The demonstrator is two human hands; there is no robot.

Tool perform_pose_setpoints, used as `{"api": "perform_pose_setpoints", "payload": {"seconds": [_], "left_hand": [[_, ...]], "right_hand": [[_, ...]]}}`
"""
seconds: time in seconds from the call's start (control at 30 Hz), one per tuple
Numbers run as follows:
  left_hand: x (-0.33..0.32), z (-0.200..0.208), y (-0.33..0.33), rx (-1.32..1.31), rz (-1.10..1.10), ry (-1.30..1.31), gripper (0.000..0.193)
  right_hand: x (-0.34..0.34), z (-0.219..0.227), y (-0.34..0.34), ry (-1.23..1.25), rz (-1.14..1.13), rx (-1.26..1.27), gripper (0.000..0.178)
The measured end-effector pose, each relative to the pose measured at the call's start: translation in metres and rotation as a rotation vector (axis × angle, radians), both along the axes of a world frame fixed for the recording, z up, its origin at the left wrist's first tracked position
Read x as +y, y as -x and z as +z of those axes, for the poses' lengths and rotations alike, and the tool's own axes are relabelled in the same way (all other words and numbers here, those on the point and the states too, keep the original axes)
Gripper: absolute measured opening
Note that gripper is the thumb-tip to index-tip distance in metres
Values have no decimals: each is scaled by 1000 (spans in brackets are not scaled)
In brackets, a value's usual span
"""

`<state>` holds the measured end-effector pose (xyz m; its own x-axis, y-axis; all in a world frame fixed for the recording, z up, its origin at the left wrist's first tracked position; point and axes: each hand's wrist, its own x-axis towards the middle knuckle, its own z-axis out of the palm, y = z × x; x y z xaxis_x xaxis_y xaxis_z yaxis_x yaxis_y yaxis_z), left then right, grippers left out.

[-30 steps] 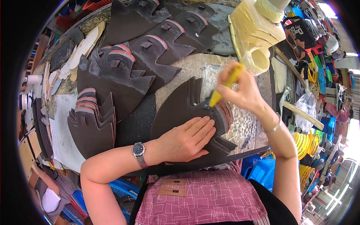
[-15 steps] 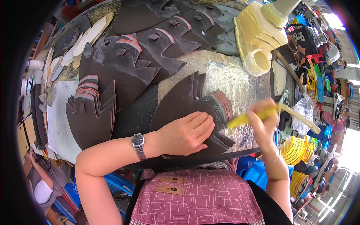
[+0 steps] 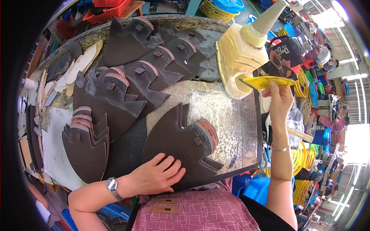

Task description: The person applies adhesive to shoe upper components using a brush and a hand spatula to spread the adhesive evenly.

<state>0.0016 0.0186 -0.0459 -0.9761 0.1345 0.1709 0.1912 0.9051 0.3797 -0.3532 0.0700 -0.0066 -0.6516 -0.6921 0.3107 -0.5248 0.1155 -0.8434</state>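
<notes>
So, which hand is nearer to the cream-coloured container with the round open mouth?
Right. The right hand, holding the yellow tool, is close to the container, at its lower right. The left hand is farther away, lower left, on the dark pieces.

- Bright light falls across my rough, grey-edged desk (image 3: 185,21); my bare left hand (image 3: 158,174) and right hand (image 3: 280,99) look clear.
- White glare streaks the shiny, pale rectangular patch (image 3: 211,104).
- To my right, white ceiling tubes (image 3: 355,76) burn out.
- Fisheye distortion bends the desk's far edge; black swallows the corners.
</notes>
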Motion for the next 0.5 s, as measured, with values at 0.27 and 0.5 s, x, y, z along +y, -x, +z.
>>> {"api": "perform_pose_setpoints", "payload": {"seconds": [0.27,0.5], "left_hand": [[-2,1,0,-47,40,-9,57],[1,-5,2,-16,53,22,53]], "right_hand": [[5,-42,36,200,-1,-315,13],[16,-34,-109,-44,667,-204,25]]}}
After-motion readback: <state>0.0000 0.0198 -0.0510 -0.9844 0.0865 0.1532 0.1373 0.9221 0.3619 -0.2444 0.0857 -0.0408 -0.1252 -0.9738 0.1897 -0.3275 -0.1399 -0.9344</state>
